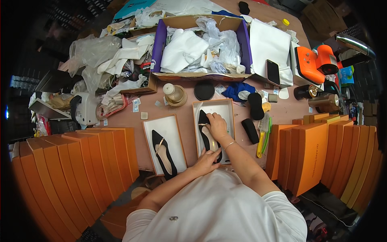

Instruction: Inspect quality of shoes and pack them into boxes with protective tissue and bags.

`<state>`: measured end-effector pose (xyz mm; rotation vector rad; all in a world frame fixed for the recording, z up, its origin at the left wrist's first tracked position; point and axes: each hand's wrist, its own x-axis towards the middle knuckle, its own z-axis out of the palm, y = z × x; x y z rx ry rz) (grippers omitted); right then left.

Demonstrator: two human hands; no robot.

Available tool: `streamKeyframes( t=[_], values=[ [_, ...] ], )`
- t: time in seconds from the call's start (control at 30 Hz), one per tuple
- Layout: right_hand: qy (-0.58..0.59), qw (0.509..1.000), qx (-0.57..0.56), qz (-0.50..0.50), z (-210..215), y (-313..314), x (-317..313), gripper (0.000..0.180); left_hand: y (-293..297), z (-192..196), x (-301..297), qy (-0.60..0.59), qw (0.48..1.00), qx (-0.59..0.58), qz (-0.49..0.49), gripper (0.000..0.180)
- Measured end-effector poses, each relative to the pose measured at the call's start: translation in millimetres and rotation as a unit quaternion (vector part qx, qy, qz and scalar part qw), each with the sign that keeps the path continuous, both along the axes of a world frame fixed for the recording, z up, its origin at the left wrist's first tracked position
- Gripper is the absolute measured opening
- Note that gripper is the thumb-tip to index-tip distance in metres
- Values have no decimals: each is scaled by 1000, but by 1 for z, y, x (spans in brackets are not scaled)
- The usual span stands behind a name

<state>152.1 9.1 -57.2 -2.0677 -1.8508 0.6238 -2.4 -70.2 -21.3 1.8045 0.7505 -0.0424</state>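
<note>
At left, one black shoe (163, 154) lay boxed; beside it, the left hand (207, 162) rested over the heel of a second shoe (207, 137), the right hand (217, 125) just behind its toe, any grip unclear. Toe away from the wearer, it lay lengthwise between close box walls (233, 119), narrow bare table separating them from a black pad (250, 131).

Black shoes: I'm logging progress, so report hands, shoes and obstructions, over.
Right hand on shoe in right box, left hand at the heel. Left-box shoe untouched. Brush farther right, not blocking.
</note>
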Motion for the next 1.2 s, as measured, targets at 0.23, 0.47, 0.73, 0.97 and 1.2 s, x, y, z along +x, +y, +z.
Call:
streamKeyframes(
  t=[0.23, 0.47, 0.73, 0.97, 1.2],
  values=[
    [87, 980, -155, 84, 53, 2, 31, 74, 7, 24, -4, -48, 989, 140, 15, 66],
    [114, 978, 174, 2, 121, 134, 124, 36, 57, 48, -11, -115, 965, 179, 151, 42],
    [-188, 977, -41, 95, 69, 222, 132, 19, 58, 4, 8, -65, 947, 308, 71, 23],
    [-196, 955, -195, 107, 46, 222, 130, 26, 55, -6, 11, -59, 952, 290, 83, 19],
    [-184, 975, -41, 116, 103, 234, 138, 35, 56, -12, 10, -66, 951, 291, 76, 19]
  ],
)
